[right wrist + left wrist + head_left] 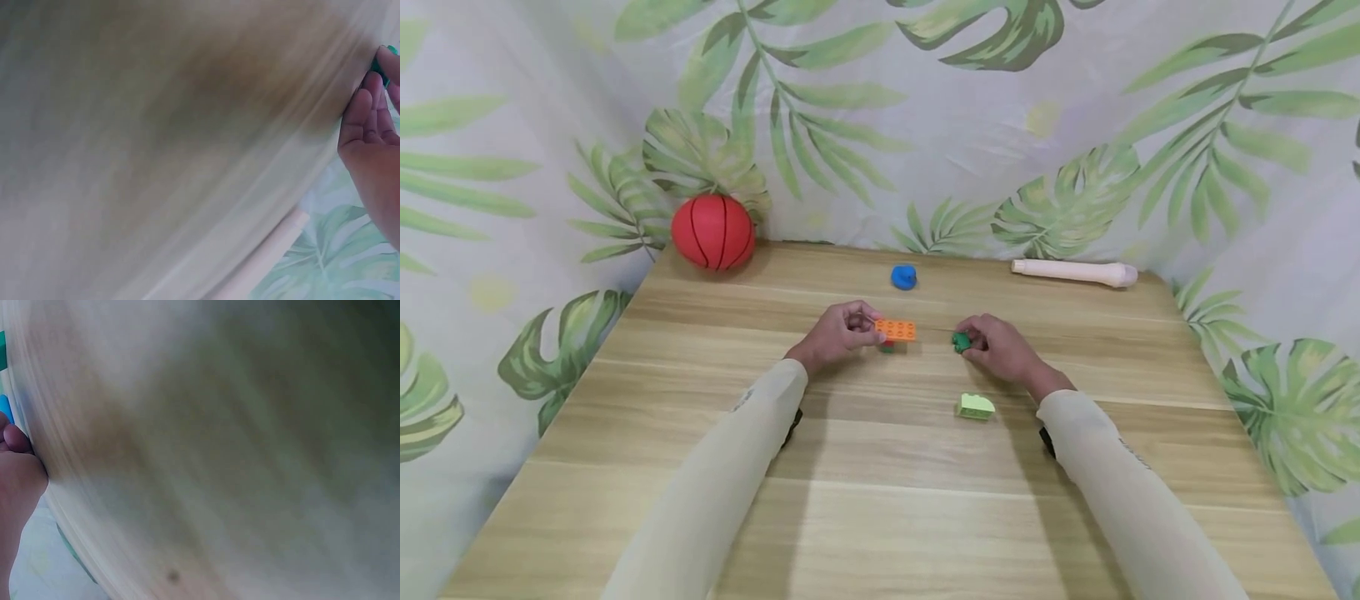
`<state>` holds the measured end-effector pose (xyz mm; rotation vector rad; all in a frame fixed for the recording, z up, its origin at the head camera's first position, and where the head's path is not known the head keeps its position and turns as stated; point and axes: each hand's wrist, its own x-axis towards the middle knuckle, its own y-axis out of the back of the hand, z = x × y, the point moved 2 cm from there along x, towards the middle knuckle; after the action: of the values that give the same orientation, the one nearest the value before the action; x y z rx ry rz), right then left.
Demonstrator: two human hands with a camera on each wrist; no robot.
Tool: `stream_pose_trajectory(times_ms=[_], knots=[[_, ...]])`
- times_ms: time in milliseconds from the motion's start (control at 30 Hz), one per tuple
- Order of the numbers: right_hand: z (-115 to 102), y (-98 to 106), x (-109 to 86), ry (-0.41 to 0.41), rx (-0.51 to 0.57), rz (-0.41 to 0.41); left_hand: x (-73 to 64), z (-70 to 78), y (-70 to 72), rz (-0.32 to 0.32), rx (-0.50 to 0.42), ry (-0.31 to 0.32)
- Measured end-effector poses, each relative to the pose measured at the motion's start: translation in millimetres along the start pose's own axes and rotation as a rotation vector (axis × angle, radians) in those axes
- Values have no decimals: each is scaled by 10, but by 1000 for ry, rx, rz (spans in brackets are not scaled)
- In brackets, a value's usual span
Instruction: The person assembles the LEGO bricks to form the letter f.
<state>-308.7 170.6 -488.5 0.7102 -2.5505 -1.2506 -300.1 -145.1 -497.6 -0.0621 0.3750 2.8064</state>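
Note:
My left hand (844, 331) pinches an orange toy brick (897, 330) with studs on top, just left of the table's middle. Beneath that brick a small red and green piece (887, 345) peeks out, mostly hidden. To the right, my right hand (1000, 346) holds a small green toy brick (961, 341) between thumb and fingers; the right wrist view shows part of this green brick (377, 65) at its edge. A light green brick (975, 407) with a curved end lies on the table nearer to me, below the right hand. In the left wrist view only part of the left hand (17, 462) shows.
A blue rounded toy (904, 277) sits at the table's back middle. At the back left corner rests a red ball (713, 232), and at the back right lies a pale pink stick-like object (1075, 272). Leaf-patterned cloth (955, 125) hangs behind the wooden table (880, 517).

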Motion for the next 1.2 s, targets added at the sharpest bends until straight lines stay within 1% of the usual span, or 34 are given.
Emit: stream_pose_trajectory(times_ms=[200, 400, 533, 633, 733, 933, 1100, 1200], knots=[[-5, 11, -32, -36, -9, 8, -3, 5, -11, 6, -16, 11], [17, 25, -101, -68, 30, 70, -5, -11, -14, 3, -18, 14], [67, 39, -153, -81, -25, 90, 3, -19, -21, -1, -19, 17], [89, 61, -175, -96, -63, 91, 9, -17, -17, -1, -21, 19], [84, 81, -180, -100, -78, 84, 3, -7, -8, -1, -17, 24], [76, 79, -176, -91, -76, 65, 11, -12, -1, -7, -17, 13], [87, 66, -162, -71, -45, 51, 11, -12, 0, -6, -19, 15], [76, 63, -164, -63, -54, 52, 4, -8, -1, -4, -21, 15]])
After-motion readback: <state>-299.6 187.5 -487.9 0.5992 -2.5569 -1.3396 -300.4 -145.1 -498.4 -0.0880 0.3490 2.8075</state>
